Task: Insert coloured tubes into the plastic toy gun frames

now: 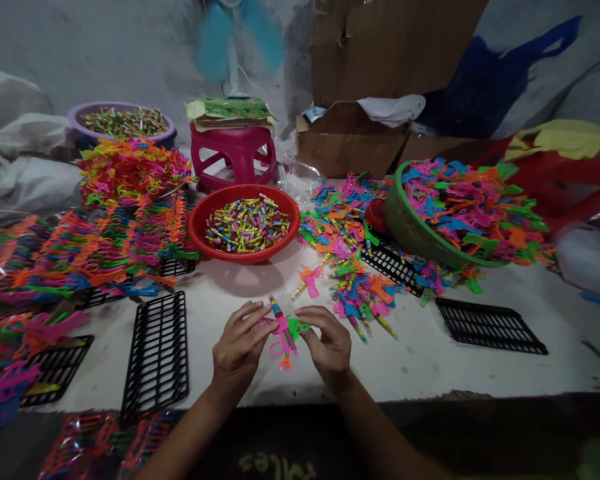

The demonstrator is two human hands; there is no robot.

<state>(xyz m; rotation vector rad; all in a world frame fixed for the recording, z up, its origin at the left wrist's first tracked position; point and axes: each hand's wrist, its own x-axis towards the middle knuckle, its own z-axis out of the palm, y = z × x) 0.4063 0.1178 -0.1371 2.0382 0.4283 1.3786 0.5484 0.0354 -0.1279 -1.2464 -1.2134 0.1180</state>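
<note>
My left hand (pixel 240 343) and my right hand (pixel 329 340) meet over the white table (pixel 420 360), both pinched around small plastic toys. The left fingers grip a pink toy piece (pixel 281 331) with a striped candy stick lying along it. The right fingers close on a green toy piece (pixel 296 327) that touches the pink one. A red bowl (pixel 244 223) full of wrapped candy sticks stands just behind my hands. Loose coloured toy pieces and candy sticks (pixel 357 297) lie to the right of my hands.
A green basket (pixel 415 233) tilts at the right, heaped with coloured toys. Black plastic grids lie at the left (pixel 157 353) and the right (pixel 490 325). Rows of assembled toys (pixel 105 250) cover the left side. A pink stool (pixel 233 157), a purple basin (pixel 123 120) and cardboard boxes (pixel 350 137) stand behind.
</note>
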